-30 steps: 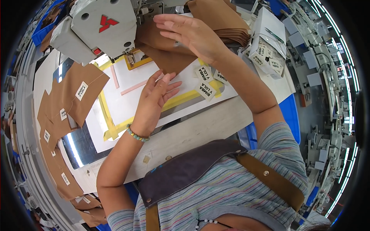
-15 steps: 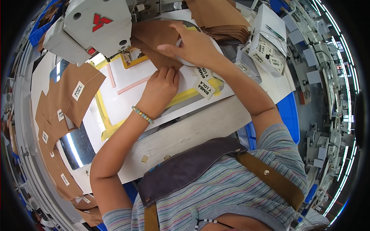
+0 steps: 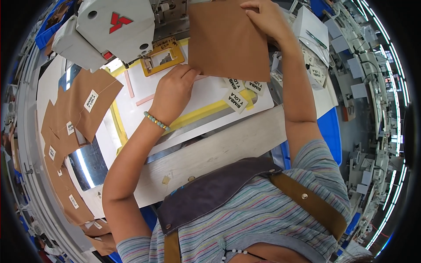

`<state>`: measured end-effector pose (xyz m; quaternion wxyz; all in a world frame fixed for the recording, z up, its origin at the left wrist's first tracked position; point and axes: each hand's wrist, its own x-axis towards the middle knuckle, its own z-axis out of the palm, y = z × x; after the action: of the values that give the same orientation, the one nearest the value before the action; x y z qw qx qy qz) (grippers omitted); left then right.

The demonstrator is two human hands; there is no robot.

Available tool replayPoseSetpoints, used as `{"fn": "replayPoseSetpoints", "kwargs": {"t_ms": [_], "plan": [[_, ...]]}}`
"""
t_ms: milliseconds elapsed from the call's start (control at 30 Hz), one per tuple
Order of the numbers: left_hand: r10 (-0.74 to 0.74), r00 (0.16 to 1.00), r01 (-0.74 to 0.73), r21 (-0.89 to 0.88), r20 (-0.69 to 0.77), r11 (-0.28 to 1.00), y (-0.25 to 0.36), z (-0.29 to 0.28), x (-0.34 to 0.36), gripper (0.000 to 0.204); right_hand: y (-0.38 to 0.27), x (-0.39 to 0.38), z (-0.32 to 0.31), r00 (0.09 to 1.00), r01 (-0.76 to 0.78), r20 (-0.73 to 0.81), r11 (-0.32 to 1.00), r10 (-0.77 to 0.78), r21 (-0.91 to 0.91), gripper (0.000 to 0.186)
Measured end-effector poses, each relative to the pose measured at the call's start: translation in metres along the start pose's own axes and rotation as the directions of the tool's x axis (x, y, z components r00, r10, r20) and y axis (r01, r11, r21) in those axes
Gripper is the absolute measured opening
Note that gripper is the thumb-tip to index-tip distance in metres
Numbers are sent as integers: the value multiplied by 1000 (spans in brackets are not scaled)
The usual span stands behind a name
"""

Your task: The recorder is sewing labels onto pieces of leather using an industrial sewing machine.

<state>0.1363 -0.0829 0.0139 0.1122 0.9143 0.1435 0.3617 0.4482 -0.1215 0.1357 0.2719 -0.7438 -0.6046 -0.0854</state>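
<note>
A flat, roughly square brown fabric panel [image 3: 228, 44] is held up at the right of the sewing machine head [image 3: 112, 35]. My left hand [image 3: 173, 90], with a beaded bracelet at its wrist, pinches the panel's lower left corner. Along the upper right edge, my right hand [image 3: 274, 22] grips the same panel, its thumb and fingers partly hidden behind the cloth. Left of the panel, under the needle area, sits a yellow clamp frame [image 3: 164, 68]. Loose white labels with dark print [image 3: 237, 101] lie below the panel's lower edge.
Yellow tape [image 3: 184, 117] borders the white work sheet [image 3: 142, 85], which bears pink strips. Brown pieces with sewn labels [image 3: 72, 109] drape over the table's left side. At right stand a clear box of labels [image 3: 315, 72] and a blue bin [image 3: 330, 136].
The brown panel has been lifted and spread toward the right, uncovering the yellow clamp frame. My right hand moved up and right with it; my left hand shifted slightly left and up.
</note>
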Motion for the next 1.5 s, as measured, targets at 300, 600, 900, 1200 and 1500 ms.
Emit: {"fn": "replayPoseSetpoints", "kwargs": {"t_ms": [300,600,900,1200,1500], "plan": [[67,969,-95,111,237,989,-9,-2,-16,29,35,8,54,970,115,228,987,-87,-111,36],[-85,952,-96,554,293,827,-20,-34,-49,19,0,22,135,969,142,155,948,-192,285,44],[-257,936,84,556,240,827,-44,-73,-97,47,-36,-72,94,786,374,418,889,-455,264,50],[-385,886,254,424,258,869,-23,-86,-108,58,-52,-133,93,772,541,381,841,-509,27,69],[-374,883,278,326,282,904,-20,-95,-114,57,-57,-151,84,832,469,339,883,-439,-7,69]]}}
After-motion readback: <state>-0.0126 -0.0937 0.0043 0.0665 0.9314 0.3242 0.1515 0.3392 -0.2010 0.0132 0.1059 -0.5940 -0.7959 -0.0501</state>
